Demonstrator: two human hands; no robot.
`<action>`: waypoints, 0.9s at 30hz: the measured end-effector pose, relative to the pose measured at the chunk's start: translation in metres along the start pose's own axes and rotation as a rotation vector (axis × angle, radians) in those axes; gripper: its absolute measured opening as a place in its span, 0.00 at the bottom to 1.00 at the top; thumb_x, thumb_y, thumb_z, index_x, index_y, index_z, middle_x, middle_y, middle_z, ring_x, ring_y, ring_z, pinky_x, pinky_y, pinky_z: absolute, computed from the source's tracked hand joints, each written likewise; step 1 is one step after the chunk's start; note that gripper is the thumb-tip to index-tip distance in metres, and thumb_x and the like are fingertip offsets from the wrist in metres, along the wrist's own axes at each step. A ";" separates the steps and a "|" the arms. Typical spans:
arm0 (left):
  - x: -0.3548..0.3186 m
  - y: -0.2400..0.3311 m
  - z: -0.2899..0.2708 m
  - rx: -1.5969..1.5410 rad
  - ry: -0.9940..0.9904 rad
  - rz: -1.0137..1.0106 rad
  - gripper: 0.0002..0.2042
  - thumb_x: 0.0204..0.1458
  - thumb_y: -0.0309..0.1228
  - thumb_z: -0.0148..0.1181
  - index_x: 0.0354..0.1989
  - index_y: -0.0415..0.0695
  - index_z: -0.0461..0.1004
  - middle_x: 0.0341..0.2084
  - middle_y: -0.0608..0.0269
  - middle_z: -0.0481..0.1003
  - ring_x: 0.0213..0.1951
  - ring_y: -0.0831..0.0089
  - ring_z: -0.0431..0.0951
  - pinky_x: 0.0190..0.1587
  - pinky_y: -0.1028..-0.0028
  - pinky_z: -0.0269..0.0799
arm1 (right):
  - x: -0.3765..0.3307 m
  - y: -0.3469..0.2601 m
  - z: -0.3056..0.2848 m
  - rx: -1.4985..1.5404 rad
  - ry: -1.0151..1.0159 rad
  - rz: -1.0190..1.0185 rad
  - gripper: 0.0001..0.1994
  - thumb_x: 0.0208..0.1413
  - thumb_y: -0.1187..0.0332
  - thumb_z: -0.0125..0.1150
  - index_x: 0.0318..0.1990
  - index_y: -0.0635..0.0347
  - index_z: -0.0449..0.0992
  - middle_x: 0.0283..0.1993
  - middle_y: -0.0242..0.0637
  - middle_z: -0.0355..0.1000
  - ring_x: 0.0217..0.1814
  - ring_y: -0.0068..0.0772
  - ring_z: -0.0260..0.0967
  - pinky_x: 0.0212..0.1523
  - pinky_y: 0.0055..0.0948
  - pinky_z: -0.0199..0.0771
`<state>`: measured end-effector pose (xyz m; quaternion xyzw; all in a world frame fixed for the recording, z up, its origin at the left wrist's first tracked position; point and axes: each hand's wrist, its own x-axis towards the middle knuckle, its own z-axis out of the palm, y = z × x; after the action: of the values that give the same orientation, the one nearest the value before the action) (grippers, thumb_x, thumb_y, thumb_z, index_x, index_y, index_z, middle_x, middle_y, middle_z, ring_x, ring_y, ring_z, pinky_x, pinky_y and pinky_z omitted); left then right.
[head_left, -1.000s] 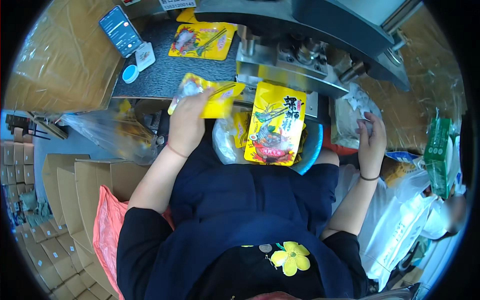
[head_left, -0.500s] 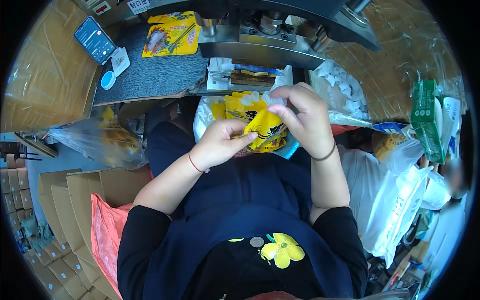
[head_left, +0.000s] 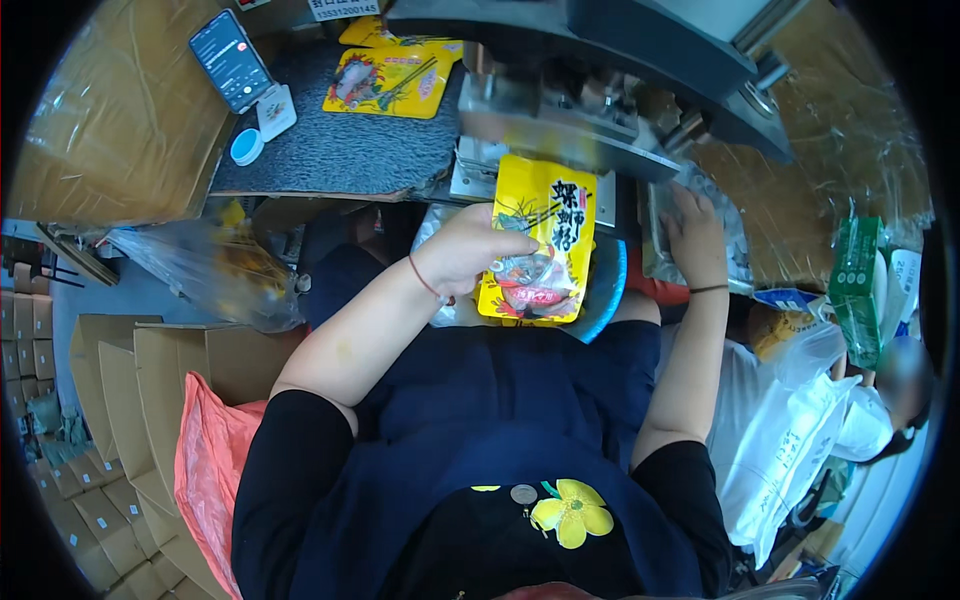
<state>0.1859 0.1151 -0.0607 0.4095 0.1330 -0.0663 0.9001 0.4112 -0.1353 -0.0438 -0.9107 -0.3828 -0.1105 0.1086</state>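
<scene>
My left hand (head_left: 455, 252) grips a flat yellow pouch (head_left: 556, 252) by its left edge, thumb on the printed front. The pouch stands roughly upright in front of the metal press (head_left: 570, 130). Under it a basin with a blue rim (head_left: 613, 285) partly shows on my lap. My right hand (head_left: 692, 235) is over a clear-lined tray (head_left: 738, 215) right of the press, fingers stretched forward and somewhat apart. I see nothing held in it, though the fingertips are partly hard to make out.
Yellow pouches (head_left: 395, 85) lie on a dark mat (head_left: 320, 150), near a propped phone (head_left: 230, 62) and a small round tub (head_left: 246, 147). Cardboard boxes (head_left: 130, 120) flank the bench. A green box (head_left: 856, 290) and white bags (head_left: 775, 460) stand right; a person partly shows there.
My right hand has left the pouch and moved right to the tray. The left hand has raised the pouch and turned its printed front into view. The whole view has shifted slightly.
</scene>
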 end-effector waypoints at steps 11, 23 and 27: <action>0.022 0.118 -0.164 2.046 0.858 0.788 0.28 0.62 0.45 0.50 0.68 0.43 0.63 0.68 0.38 0.58 0.71 0.47 0.56 0.70 0.55 0.53 | -0.002 0.011 0.020 0.187 0.154 -0.031 0.18 0.59 0.72 0.59 0.57 0.64 0.74 0.53 0.54 0.73 0.54 0.56 0.71 0.56 0.43 0.71; -0.075 0.016 -0.077 0.968 0.608 0.576 0.06 0.62 0.26 0.57 0.41 0.38 0.78 0.29 0.62 0.79 0.33 0.72 0.78 0.39 0.75 0.72 | -0.044 -0.069 -0.029 0.702 0.177 -0.006 0.05 0.59 0.73 0.62 0.40 0.65 0.76 0.36 0.40 0.72 0.37 0.33 0.70 0.41 0.28 0.70; -0.063 0.007 -0.034 0.915 0.336 0.465 0.06 0.55 0.23 0.65 0.40 0.36 0.80 0.28 0.66 0.79 0.30 0.82 0.77 0.33 0.79 0.72 | -0.026 -0.114 -0.034 0.894 0.004 -0.246 0.07 0.59 0.71 0.65 0.38 0.65 0.76 0.36 0.34 0.74 0.36 0.24 0.70 0.39 0.25 0.69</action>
<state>0.1213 0.1457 -0.0589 0.7832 0.1384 0.1501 0.5872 0.3069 -0.0842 -0.0062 -0.7221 -0.4979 0.0515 0.4774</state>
